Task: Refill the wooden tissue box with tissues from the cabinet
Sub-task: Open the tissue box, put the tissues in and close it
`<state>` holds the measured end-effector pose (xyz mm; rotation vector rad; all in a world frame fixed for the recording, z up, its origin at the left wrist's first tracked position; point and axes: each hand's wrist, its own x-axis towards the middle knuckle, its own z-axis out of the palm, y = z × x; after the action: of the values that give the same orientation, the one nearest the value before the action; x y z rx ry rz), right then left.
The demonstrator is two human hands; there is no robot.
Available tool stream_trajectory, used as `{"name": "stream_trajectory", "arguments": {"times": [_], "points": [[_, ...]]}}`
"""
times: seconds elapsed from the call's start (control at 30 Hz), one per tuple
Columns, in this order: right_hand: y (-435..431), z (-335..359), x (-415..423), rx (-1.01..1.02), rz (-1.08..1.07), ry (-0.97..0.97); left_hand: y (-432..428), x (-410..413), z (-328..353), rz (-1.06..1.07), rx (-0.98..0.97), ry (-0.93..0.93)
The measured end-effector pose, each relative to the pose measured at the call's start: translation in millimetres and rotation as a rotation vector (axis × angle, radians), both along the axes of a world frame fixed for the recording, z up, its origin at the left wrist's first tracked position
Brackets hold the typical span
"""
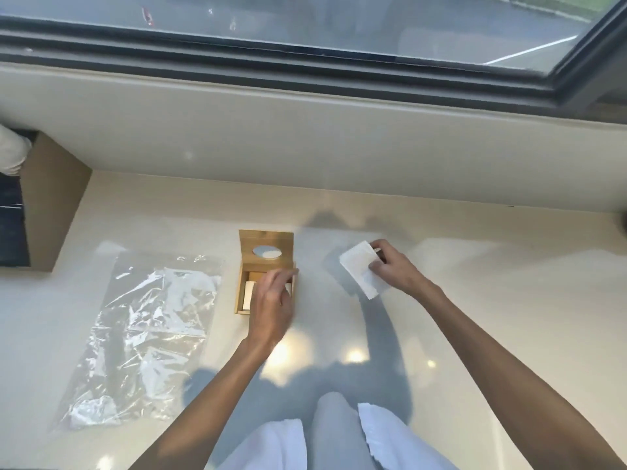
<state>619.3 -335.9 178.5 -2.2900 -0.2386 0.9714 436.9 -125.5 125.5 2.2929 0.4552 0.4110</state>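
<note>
The left hand (271,308) hovers over the open wooden tissue box (265,272), fingers loosely spread and slightly curled, holding nothing; whether its fingertips touch the box rim cannot be told. The box sits mid-counter with its hinged lid (266,247) stood up on the far side, oval slot showing, and a white tissue stack (250,293) partly visible inside. The right hand (390,269) pinches a folded white tissue wad (361,268) just right of the box, raised above the cream countertop (492,300). An empty clear plastic wrapper (142,337) lies flat to the box's left, near but apart. A brown cabinet corner (51,205) stands at the far left. Right of the hands the counter runs open toward the window ledge (305,137).
</note>
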Motion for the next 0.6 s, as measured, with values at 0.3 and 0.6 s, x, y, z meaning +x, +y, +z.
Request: {"name": "stream_trajectory", "arguments": {"times": [0.3,0.6], "points": [[178,16,-95,-0.227,0.593,-0.467,97,-42,-17,0.012,-0.621,0.502],[201,-17,-115,-0.319,0.670,-0.435,114,-49,-16,-0.137,-0.813,0.376]]}}
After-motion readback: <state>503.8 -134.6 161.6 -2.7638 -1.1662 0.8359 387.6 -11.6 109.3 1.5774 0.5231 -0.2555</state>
